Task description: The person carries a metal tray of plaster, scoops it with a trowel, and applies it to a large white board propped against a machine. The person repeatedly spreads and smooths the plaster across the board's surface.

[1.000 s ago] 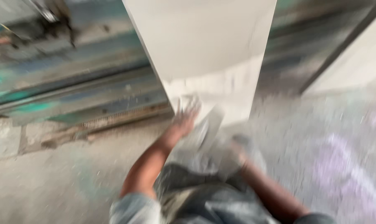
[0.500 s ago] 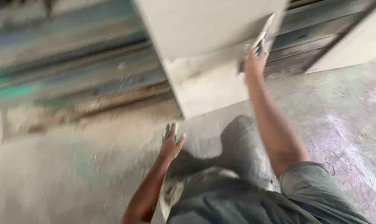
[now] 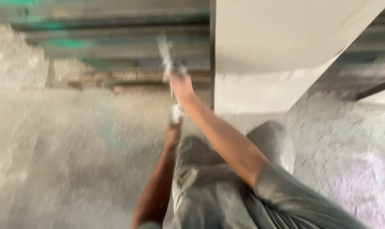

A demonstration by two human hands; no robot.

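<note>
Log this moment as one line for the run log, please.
right hand: raised, grips flat tool | left hand: low by knee, grip blurred | pale column to the right | dusty floor

A pale off-white is shown by the column [image 3: 260, 55]. The floor [image 3: 65, 161] is speckled grey, tinged purple at the right. Teal streaks are seen on the grey beams [image 3: 95, 42]. The trousers [image 3: 218, 186] are dusty grey.

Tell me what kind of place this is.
Probably a building site or unfinished interior: a bare, dusty concrete floor, a plastered white column, and a flat plaster-smeared tool in the right hand.
</note>
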